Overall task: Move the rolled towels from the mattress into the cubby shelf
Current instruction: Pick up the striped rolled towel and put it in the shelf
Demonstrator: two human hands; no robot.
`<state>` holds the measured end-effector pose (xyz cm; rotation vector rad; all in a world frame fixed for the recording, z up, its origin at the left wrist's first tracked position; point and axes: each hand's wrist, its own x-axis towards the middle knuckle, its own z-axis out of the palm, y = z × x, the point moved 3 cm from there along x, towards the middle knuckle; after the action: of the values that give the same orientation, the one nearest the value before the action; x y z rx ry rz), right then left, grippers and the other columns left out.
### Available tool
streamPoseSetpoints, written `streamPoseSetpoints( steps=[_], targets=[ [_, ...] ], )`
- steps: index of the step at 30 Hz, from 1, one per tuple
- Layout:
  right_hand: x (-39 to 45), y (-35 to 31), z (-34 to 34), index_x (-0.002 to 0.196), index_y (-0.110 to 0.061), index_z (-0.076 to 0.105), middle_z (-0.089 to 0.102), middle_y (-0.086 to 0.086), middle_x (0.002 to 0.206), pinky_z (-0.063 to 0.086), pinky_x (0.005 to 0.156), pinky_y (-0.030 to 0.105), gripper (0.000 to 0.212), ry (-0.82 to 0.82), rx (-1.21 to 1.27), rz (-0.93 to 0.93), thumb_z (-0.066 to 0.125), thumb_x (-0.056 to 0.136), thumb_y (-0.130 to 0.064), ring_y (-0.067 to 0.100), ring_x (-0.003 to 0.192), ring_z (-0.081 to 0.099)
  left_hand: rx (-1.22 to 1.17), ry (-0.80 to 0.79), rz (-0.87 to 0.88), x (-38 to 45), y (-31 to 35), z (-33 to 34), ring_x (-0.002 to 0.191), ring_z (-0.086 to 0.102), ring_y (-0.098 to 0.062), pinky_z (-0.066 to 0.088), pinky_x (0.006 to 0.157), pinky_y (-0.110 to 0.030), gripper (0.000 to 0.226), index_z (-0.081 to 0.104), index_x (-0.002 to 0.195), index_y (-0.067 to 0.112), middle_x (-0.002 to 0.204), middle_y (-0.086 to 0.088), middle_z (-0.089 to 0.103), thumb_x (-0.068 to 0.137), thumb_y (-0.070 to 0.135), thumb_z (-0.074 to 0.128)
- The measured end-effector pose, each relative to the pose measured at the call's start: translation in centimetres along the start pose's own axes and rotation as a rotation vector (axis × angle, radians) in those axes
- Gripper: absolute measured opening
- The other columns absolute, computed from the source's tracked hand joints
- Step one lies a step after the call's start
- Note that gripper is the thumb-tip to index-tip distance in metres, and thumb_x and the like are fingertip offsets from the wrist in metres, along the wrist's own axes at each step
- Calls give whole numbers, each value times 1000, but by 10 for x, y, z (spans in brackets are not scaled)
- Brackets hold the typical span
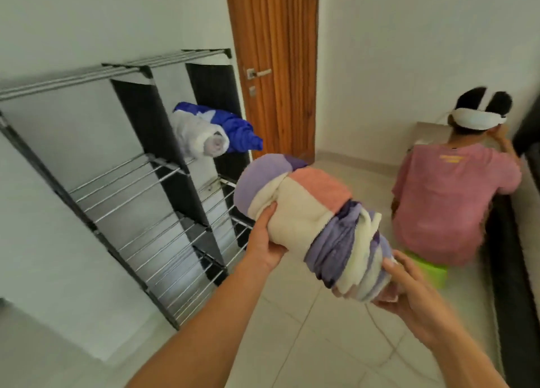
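Both hands, left hand [264,241] and right hand [409,288], gripping rolled lilac, cream and pink towel [309,215] near black wire-racked cubby shelf [163,200].

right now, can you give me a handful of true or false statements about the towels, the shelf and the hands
1. Both hands hold the pastel rolled towel. True: the left hand supports its side and the right hand grips its near end.
2. The cubby shelf holds nothing yet. False: a white rolled towel and a blue rolled towel already lie in an upper cubby.
3. The wooden door is shut. True.
4. The pastel towel is resting on a shelf rack. False: it is held in the air in front of the shelf.
5. Another person in a pink shirt faces the shelf. False: their back is to the camera and they face away from the shelf.
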<state>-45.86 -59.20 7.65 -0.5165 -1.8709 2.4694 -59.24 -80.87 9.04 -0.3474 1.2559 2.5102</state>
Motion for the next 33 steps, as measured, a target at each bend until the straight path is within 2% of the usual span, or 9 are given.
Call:
streamPoseSetpoints(
  steps=[3,6,11,13,16,18,22,25,33],
  targets=[
    [26,8,65,127,-24,52,68,4,114,55,82,50,47,-173,-93,82,63,82,-35,30,96,65,-64,110,77,-1,44,-52,97,63,-31,48,94,-51,25,64,107,26,104,-8,71,88,40,57],
    [50,11,112,123,-27,53,68,5,117,57,83,50,63,-250,-128,106,72,65,-42,32,104,66,-106,168,127,-1,74,-83,97,66,-32,53,86,-46,29,65,108,24,94,-10,76,87,43,58],
    [120,8,184,125,-22,56,69,6,110,58,76,42,46,-334,-148,51,70,82,-23,26,93,68,-116,284,268,28,136,-121,87,67,-29,56,73,-42,27,61,107,25,76,-5,78,87,42,59],
    [148,3,210,124,-21,57,68,6,108,57,70,36,45,-359,-157,26,71,82,-22,24,90,67,-118,366,295,40,157,-128,89,65,-28,55,70,-42,30,60,110,26,85,-5,77,86,44,59],
    [184,-8,250,124,-24,57,68,4,113,57,65,31,46,-391,-150,-11,72,81,-20,23,98,66,-154,447,324,56,187,-143,113,57,-34,53,79,-46,49,50,128,28,126,-10,60,84,47,60],
    [199,-12,277,125,-26,55,66,0,113,56,61,25,47,-429,-162,-29,72,82,-21,19,99,66,-174,469,344,65,206,-155,123,51,-36,51,86,-50,51,46,130,28,136,-11,53,85,47,60],
    [223,-14,325,126,-20,55,66,1,113,58,63,26,46,-492,-157,-60,71,83,-16,15,97,66,-148,519,383,88,245,-181,124,51,-33,46,99,-54,58,43,131,27,139,-9,51,81,46,66],
    [239,-8,356,124,-20,52,65,-4,108,55,57,18,42,-519,-203,-89,68,85,-14,8,92,64,-104,534,377,108,267,-200,119,56,-31,49,98,-52,67,48,132,23,136,-8,56,74,44,73],
    [280,-9,444,132,-24,41,60,-3,123,52,91,34,52,-541,-453,-213,65,86,-28,13,106,60,-105,500,344,160,342,-239,113,57,-33,53,91,-47,66,47,134,17,127,-12,57,77,38,73]
  ],
)
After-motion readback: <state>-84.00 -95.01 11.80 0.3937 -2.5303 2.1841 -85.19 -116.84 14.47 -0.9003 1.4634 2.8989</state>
